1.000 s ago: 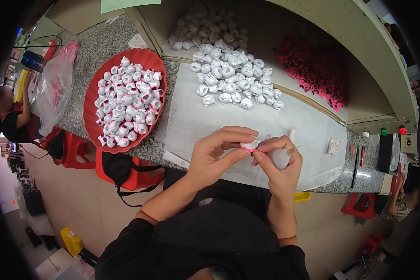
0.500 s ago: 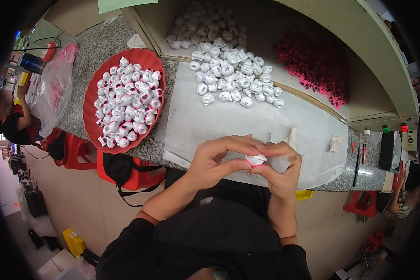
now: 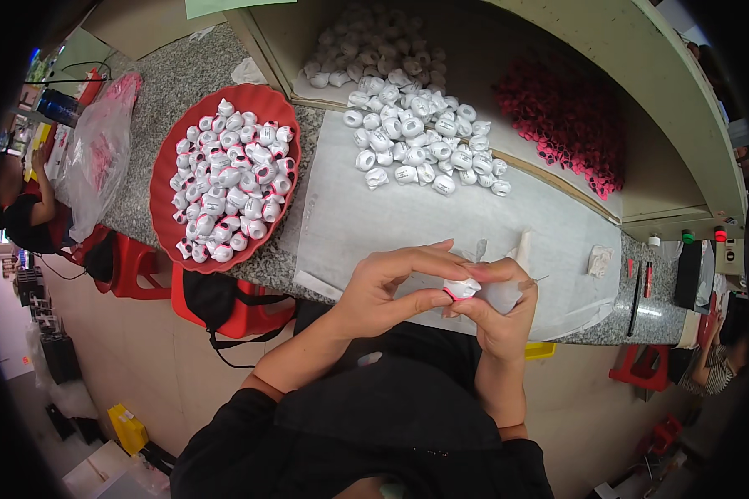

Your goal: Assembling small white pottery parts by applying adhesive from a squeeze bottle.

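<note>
- On my feed, the left hand and right hand meet over a small white piece with a pink edge, well right of the red tray and nearer the body.
- Left grip: narrow, thumb and fingers on the piece. Right grip: also narrow on it, a cloudy bottle tucked against the palm.
- I judge the step in hand as pressing the pink edge into place; the next move calls for light, even pressure, minding the bottle's thin tip.
- Right of the tray I see a white heap; farther right, a pink heap. Shadow blurs both toward the back.
- Fingers hide much of the seam; I can't tell if it's glued, nor what the bottle holds.
</note>
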A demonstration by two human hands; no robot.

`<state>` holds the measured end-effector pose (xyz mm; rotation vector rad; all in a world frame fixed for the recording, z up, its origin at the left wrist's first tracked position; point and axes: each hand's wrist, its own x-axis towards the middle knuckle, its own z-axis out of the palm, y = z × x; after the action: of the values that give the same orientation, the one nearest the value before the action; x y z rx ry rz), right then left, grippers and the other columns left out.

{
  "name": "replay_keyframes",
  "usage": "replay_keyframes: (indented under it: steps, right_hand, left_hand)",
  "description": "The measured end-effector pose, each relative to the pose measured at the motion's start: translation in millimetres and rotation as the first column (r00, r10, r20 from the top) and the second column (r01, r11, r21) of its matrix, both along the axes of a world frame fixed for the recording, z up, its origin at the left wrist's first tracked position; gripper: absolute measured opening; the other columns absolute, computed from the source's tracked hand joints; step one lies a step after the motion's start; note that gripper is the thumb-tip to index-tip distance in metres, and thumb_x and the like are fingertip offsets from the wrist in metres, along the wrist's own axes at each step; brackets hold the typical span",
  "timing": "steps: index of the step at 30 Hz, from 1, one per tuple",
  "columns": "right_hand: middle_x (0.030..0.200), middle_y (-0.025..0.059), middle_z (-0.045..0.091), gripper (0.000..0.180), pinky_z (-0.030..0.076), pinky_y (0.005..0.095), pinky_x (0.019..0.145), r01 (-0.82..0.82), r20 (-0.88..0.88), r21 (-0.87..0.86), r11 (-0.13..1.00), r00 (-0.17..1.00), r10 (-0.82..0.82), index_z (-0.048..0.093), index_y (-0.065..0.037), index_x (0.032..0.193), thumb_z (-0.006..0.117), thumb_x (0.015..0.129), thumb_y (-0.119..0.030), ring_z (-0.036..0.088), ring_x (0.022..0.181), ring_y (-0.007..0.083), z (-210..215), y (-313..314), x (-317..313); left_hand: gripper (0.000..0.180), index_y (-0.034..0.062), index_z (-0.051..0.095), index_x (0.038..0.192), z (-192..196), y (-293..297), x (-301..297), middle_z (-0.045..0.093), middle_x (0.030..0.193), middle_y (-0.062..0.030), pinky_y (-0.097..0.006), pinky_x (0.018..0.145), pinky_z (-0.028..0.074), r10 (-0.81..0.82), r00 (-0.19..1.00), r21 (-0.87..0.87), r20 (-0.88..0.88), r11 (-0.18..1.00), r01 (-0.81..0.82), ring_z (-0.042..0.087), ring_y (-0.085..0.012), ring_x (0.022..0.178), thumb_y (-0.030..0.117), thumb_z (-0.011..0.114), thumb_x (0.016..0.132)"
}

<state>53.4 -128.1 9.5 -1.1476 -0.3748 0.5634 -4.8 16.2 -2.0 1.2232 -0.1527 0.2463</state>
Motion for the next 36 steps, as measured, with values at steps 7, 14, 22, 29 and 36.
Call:
replay_keyframes:
  steps: [7,14,22,29,36]
  right_hand:
    - [0.075,0.0104,0.058,0.024,0.046,0.0228,0.057,-0.022,0.026,-0.017,1.000,0.999,0.023,0.054,0.005,0.089,0.059,0.066,0.008,0.057,0.064,0.0132,6,3,0]
    - [0.077,0.0180,0.056,0.024,0.048,0.0287,0.050,0.052,0.047,0.000,0.999,0.998,-0.052,0.050,0.005,0.085,0.061,0.063,0.005,0.056,0.057,0.0207,2,3,-4]
    - [0.078,0.0127,0.059,0.022,0.044,0.0240,0.063,-0.003,0.105,0.030,1.000,0.994,0.000,0.056,0.004,0.081,0.066,0.062,0.002,0.056,0.067,0.0150,1,5,-9]
    - [0.081,0.0165,0.054,0.045,0.040,0.0214,0.042,-0.091,0.026,-0.019,0.996,0.995,0.092,0.040,0.004,0.107,0.055,0.064,0.001,0.046,0.048,0.0118,-8,13,7]
    - [0.082,0.0122,0.049,0.054,0.032,0.0163,0.039,0.129,-0.036,-0.087,0.988,0.990,-0.133,0.033,0.000,0.114,0.053,0.064,0.004,0.039,0.047,0.0065,-4,-18,18]
  left_hand:
    - [0.021,0.0006,0.055,0.089,-6,1,0,0.057,0.093,-0.0143,-0.046,0.094,0.025,0.026,0.998,-0.027,0.050,0.999,-0.025,0.052,-0.0253,0.094,0.000,0.060,0.068]
    - [0.021,0.0018,0.056,0.089,-1,-3,-4,0.057,0.095,-0.0119,-0.045,0.096,0.023,0.043,0.999,-0.005,-0.002,0.999,-0.043,0.052,-0.0231,0.094,-0.003,0.058,0.069]
    - [0.016,0.0039,0.060,0.080,-5,7,-9,0.058,0.090,-0.0102,-0.046,0.094,0.026,-0.005,0.995,-0.023,0.097,1.000,0.007,0.054,-0.0229,0.091,0.002,0.064,0.065]
    - [0.022,0.0006,0.057,0.084,4,74,-28,0.049,0.095,-0.0108,-0.028,0.076,0.038,0.538,0.832,0.219,0.135,0.803,-0.555,0.048,-0.0183,0.087,-0.001,0.064,0.063]
    - [0.020,0.0064,0.057,0.078,12,45,42,0.049,0.076,-0.0055,-0.031,0.063,0.038,0.320,0.877,0.878,0.359,0.203,-0.433,0.047,-0.0210,0.077,0.004,0.063,0.059]
